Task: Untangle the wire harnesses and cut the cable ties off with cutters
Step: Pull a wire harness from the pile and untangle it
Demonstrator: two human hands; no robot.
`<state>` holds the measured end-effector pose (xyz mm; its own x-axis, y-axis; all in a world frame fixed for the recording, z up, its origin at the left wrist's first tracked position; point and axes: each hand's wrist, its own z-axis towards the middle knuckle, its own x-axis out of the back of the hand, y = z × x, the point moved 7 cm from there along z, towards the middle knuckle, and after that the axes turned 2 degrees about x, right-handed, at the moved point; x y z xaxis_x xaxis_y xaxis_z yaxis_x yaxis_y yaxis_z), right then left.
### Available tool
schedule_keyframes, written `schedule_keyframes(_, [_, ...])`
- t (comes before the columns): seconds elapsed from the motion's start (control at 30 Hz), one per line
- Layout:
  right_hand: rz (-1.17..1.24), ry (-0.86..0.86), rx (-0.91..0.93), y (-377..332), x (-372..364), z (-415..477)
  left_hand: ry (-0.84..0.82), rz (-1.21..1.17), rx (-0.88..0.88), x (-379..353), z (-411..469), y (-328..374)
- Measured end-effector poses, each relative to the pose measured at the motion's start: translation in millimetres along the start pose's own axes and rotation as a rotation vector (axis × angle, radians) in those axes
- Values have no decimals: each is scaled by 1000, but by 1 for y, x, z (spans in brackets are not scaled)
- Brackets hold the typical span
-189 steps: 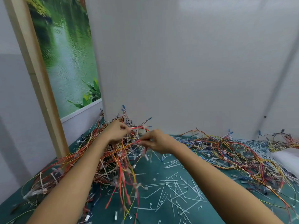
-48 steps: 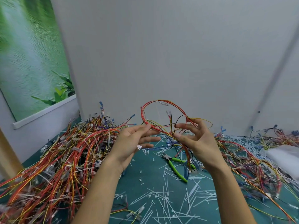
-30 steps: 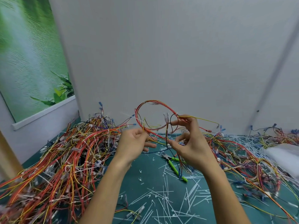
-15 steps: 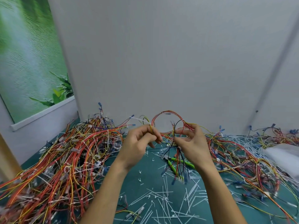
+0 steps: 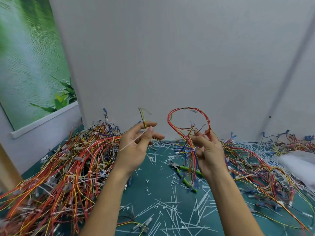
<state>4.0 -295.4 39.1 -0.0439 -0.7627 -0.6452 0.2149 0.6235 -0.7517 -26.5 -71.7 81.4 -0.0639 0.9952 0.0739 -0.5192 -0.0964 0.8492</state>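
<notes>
Since half a second ago the two hands have drawn apart: the left hand (image 5: 136,150) has pulled a thin yellow-and-dark wire (image 5: 142,119) clear of the bundle, and the red loop stands taller above the right hand (image 5: 208,153). The left grip is closed, thumb against fingers, pinching that wire, whose free end rises above the fingertips; a pale cable tie (image 5: 132,141) slants across the palm. The right grip is clamped on the wire harness (image 5: 189,128), fingers curled round the place where a white tie binds the strands; the red loop arches up from there, while red, yellow and blue ends hang down below the hand. A few dark strands run between the two hands. The green-handled cutters (image 5: 183,174) lie flat on the green surface (image 5: 153,189), just under the hanging ends and touched by neither hand. A large heap of tangled harnesses (image 5: 64,167) fills the left side of the surface and another heap (image 5: 255,167) spreads along the right. Cut white ties (image 5: 172,212) are strewn over the surface between the forearms
</notes>
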Motion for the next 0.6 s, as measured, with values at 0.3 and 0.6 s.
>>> schedule_keyframes(0.3, [136,-112,-84,7,-15,-5,-57,26,151,-11,-2,-16])
schedule_keyframes(0.6, [-176,-159,145,-10,-26,-17,-8,-303,313,-42,-10,-23])
